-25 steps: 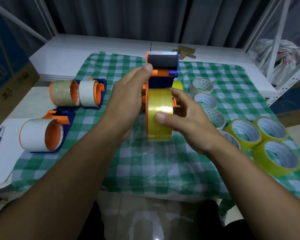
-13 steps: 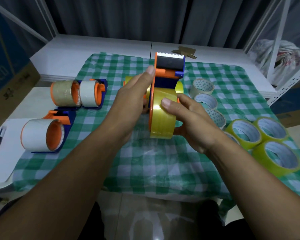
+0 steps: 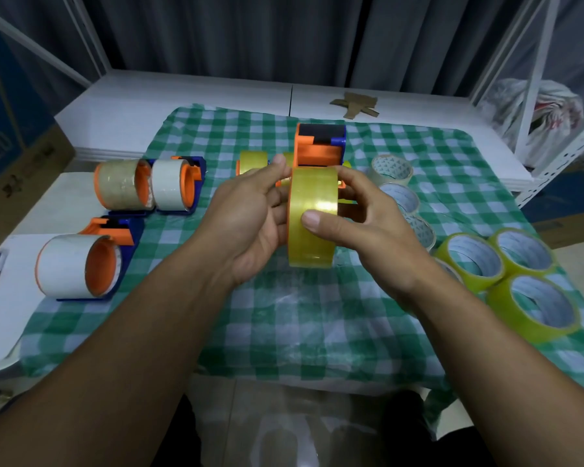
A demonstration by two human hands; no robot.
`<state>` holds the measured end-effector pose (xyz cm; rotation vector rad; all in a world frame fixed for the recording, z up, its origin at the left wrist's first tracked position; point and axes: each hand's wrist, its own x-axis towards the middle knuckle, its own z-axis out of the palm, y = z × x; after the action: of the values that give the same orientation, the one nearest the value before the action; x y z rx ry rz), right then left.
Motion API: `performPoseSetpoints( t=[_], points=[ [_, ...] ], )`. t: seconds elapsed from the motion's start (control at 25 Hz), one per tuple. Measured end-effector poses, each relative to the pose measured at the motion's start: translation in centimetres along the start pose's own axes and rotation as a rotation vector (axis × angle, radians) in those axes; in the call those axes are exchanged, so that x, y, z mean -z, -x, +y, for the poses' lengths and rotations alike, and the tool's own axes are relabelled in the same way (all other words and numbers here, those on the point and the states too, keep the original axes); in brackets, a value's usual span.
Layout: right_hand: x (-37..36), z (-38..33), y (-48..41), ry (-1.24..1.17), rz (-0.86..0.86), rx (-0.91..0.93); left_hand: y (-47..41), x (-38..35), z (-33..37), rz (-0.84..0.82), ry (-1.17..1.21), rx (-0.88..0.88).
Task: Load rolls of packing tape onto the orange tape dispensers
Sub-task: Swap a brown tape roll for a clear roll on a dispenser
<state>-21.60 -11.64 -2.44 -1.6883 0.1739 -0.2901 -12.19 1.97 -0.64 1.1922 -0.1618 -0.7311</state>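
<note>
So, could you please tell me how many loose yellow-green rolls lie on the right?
3: two rolls side by side, a third in front; the right arm may hide more.

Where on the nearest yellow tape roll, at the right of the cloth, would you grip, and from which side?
Grip the wall of the nearest yellow roll, fingers inside its open core and thumb outside, coming from above at its near edge. It lies flat, hole up, and two other yellow rolls crowd its far side.
</note>
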Motion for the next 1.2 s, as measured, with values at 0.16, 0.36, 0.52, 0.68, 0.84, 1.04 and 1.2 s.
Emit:
performPoseSetpoints(
  t=[0.16,0.36,0.52,0.68,0.84,1.04,1.2],
  points=[
    [0.2,-0.2,0.1,0.036,-0.026,0.038,-0.1,0.3,0.0,-0.028,-0.004,0.024],
    [0.3,-0.1,0.2,-0.030,-0.037,-0.009,0.1,0.8,0.4,-0.081,-0.045,0.063],
    [-0.1,-0.1,0.4,-0.120,-0.049,-0.078,0.5,0.5,0.8,-0.165,-0.069,0.061],
    [-0.6,-0.3,0.4,-0.113,-0.090,-0.076,0.4,0.2,0.4,-0.225,0.026,0.100],
    [-0.2,-1.2,0.3,-0.009,-0.082,-0.073,0.4,0.0,0.2,-0.182,0.061,0.078],
    [-0.2,-1.7,-0.3,0.407,0.248,0.240,0.5,-0.1,0.4,-0.121,0.043,0.041],
    [-0.2,-1.7,-0.8,0.677,0.177,0.407,0.7,-0.5,0.0,-0.117,0.004,0.017]
  ],
)
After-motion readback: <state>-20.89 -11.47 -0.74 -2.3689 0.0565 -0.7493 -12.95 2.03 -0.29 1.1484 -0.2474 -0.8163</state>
